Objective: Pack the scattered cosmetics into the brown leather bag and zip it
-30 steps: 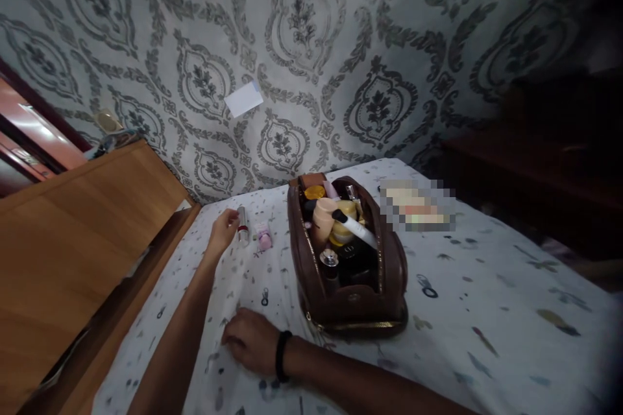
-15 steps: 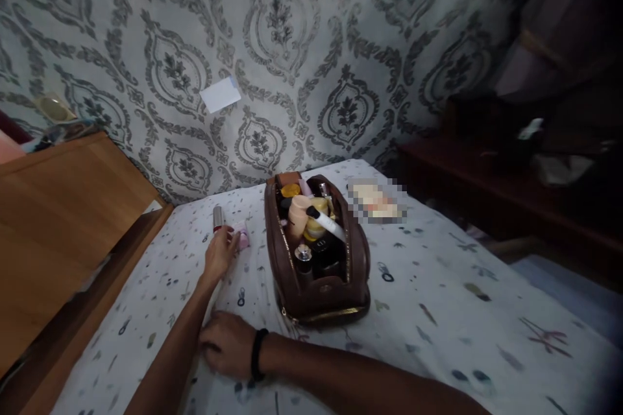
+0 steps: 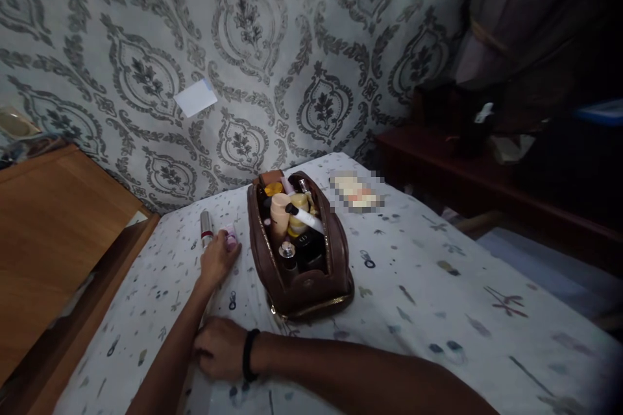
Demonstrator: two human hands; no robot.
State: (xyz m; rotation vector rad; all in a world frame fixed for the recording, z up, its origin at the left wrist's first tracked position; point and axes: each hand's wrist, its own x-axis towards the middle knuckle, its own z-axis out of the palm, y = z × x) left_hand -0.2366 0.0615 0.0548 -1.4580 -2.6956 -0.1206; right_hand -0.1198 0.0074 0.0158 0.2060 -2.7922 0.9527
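Observation:
My left hand (image 3: 219, 258) rests on the bed left of the bag, thumb and fingers closed around a small pink item (image 3: 230, 237) whose kind I cannot make out. A silver tube with a red band (image 3: 206, 224) lies just beyond the fingers. Nearer to me, my right hand (image 3: 221, 348), with a black band at its wrist, lies on the sheet with fingers curled; what they hold, if anything, is hidden. A brown toiletry bag (image 3: 260, 259) stands unzipped, packed with several cosmetics: a peach bottle (image 3: 280, 217), a white tube with black cap (image 3: 306, 218), a dark bottle with shiny cap (image 3: 287, 253).
The patterned sheet (image 3: 409, 337) covers the bed, which meets a wallpapered wall (image 3: 248, 19) bearing a white card (image 3: 195, 98). A wooden panel (image 3: 63, 220) borders the left side. Beyond the bag lies a blurred-out flat item (image 3: 357, 192). A dark red table (image 3: 428, 162) stands right.
The view has swung right, so everything appears further left. My left hand has drawn slightly back, showing more of the silver tube. The right hand stays curled at the same place.

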